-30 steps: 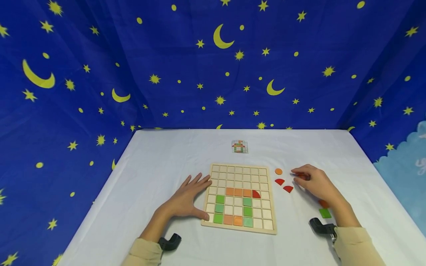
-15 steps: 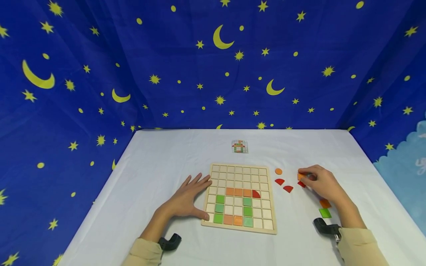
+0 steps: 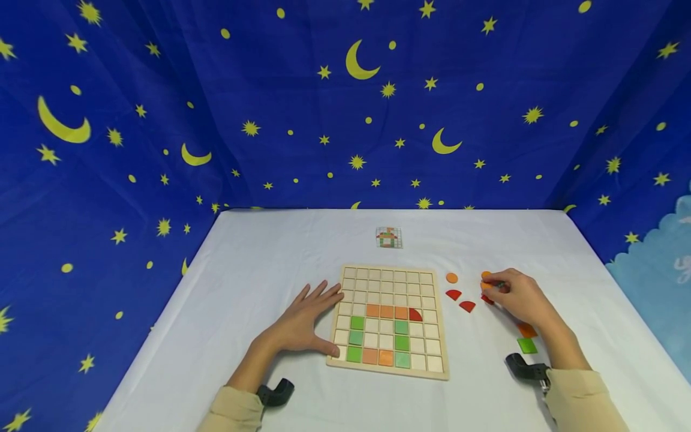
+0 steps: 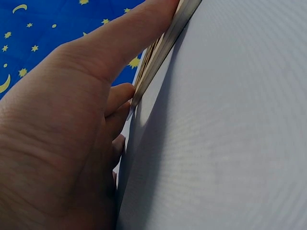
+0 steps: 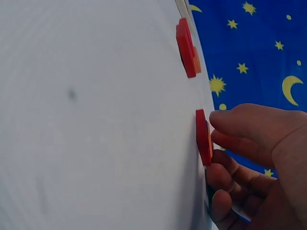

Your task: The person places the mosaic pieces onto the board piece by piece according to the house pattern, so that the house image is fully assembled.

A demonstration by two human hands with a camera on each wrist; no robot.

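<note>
While a tray (image 3: 387,371) holds tiles (image 3: 387,312), left fingers (image 4: 120,97) splayed against it, right fingers (image 5: 219,176) curled, hold unclear.

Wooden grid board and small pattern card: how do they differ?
The wooden grid board is larger than the pattern card. The left hand touches the board; the card lies untouched. Both show coloured shapes on a grid.

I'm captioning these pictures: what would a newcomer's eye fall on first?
The blue fabric backdrop, scattered with yellow moons and stars, fills the upper head view. Below, a pale wooden grid board holding green, orange and red tiles lies on the white table between the left hand and right hand.
</note>
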